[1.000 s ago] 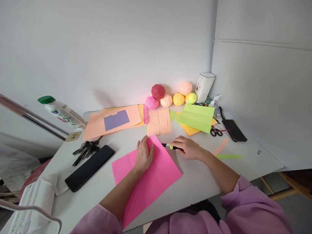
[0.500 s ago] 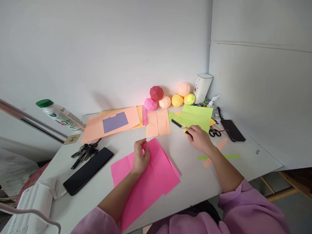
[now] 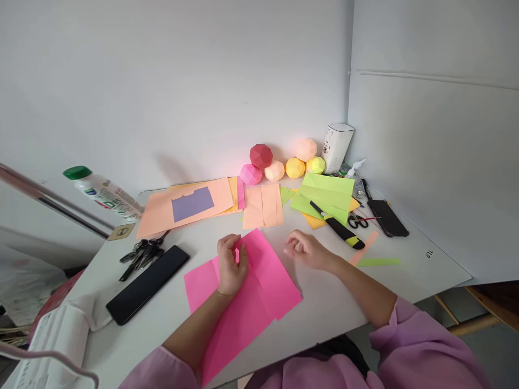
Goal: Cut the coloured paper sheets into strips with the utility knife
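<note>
My left hand (image 3: 232, 266) rests on the bright pink paper (image 3: 263, 281), its fingers curled at the far edge and the thumb on the near side. The sheet has a crease across it and lies partly under my left forearm. To the right of the paper, my right hand (image 3: 308, 252) hovers with nothing in it, fingers loosely bent and apart from the thumb. A black and yellow utility knife (image 3: 340, 231) lies beyond it, over the edge of the light green paper (image 3: 328, 192).
Scissors (image 3: 357, 220) and a black holder (image 3: 388, 217) lie right. Faceted paper balls (image 3: 261, 156) stand by the wall, behind peach sheets (image 3: 263, 206). At left are keys (image 3: 144, 254), a black phone (image 3: 148, 284) and a white bottle (image 3: 107, 194).
My right hand has let go of the utility knife, which now lies on the right, and has come left toward the pink paper. The paper's right-hand edges have shifted closer together.
</note>
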Available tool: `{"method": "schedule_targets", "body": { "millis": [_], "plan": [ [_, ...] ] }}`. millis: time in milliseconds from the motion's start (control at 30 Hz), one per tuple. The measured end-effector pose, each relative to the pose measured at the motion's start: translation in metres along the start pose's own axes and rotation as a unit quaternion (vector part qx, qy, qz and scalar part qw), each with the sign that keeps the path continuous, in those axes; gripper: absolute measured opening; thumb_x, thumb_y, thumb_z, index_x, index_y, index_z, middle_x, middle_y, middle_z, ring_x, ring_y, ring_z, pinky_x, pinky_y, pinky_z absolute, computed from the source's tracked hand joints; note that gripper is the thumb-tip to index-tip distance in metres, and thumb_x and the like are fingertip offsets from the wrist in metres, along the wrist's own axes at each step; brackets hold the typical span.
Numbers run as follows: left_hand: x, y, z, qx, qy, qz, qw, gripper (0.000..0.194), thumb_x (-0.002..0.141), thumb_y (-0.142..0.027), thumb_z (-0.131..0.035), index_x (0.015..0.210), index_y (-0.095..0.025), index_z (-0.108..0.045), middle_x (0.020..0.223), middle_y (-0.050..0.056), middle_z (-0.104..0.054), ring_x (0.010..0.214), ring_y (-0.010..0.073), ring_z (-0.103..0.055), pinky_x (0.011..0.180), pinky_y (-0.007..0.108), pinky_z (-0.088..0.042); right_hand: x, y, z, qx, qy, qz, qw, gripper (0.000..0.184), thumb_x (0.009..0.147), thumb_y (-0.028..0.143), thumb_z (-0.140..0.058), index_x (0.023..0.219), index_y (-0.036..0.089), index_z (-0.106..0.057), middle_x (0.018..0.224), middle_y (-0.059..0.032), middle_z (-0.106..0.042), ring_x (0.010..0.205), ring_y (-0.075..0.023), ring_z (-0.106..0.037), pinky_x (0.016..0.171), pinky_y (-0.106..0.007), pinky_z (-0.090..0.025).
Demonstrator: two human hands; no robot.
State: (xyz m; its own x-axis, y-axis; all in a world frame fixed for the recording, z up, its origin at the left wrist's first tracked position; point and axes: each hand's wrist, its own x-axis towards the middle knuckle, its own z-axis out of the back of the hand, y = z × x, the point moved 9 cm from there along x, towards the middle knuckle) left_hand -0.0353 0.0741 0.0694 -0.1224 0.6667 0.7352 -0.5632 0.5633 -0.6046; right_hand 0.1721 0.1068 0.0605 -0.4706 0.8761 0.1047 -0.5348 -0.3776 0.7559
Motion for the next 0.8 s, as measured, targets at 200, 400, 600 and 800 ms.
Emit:
{"method": "schedule_targets", "body": {
  "millis": [200,400,600,800],
  "plan": [
    [0.001,0.01,0.01,0.001,-0.046,0.061,0.997,0.024,0.088,-0.022,-0.049,0.113,-0.022,-0.046,0.104,0.008,-0.046,0.094,0.0181,-0.052,0.073,0.033,-0.05,-0.004,-0.001,-0.042,0.157,0.065,-0.024,0.985,0.006,0.077,0.021,-0.06,0.08,0.018,-0.064,0.076,-0.0007,-0.066,0.066,-0.0125,-0.059,0.06,-0.024,-0.048],
    [-0.007,0.032,-0.002,0.055,0.047,0.151,0.986,0.046,0.084,-0.025,-0.05,0.127,-0.019,-0.035,0.122,0.014,-0.041,0.116,0.0259,-0.047,0.092,0.048,-0.047,0.057,-0.042,-0.013,0.138,-0.103,-0.065,0.983,0.018,0.079,0.016,-0.051,0.086,0.017,-0.068,0.097,-0.0062,-0.07,0.089,-0.0168,-0.064,0.082,-0.031,-0.05],
    [-0.029,0.033,-0.041,0.249,0.304,0.069,0.917,0.036,0.083,-0.023,-0.043,0.117,-0.016,-0.054,0.125,0.016,-0.054,0.123,0.031,-0.046,0.102,0.052,-0.037,0.111,-0.081,0.012,0.096,-0.215,-0.116,0.965,0.024,0.077,0.012,-0.049,0.093,0.016,-0.068,0.094,-0.007,-0.067,0.079,-0.0175,-0.064,0.077,-0.034,-0.052],
    [-0.044,0.032,-0.052,0.341,0.371,0.027,0.864,0.048,0.092,-0.033,-0.032,0.132,-0.013,-0.049,0.145,0.017,-0.04,0.136,0.0323,-0.031,0.108,0.051,-0.029,0.095,-0.073,0.011,0.062,-0.224,-0.093,0.968,0.025,0.078,0.015,-0.049,0.097,0.017,-0.066,0.111,-0.0087,-0.06,0.069,-0.0125,-0.059,0.074,-0.031,-0.051]
  ]
}}
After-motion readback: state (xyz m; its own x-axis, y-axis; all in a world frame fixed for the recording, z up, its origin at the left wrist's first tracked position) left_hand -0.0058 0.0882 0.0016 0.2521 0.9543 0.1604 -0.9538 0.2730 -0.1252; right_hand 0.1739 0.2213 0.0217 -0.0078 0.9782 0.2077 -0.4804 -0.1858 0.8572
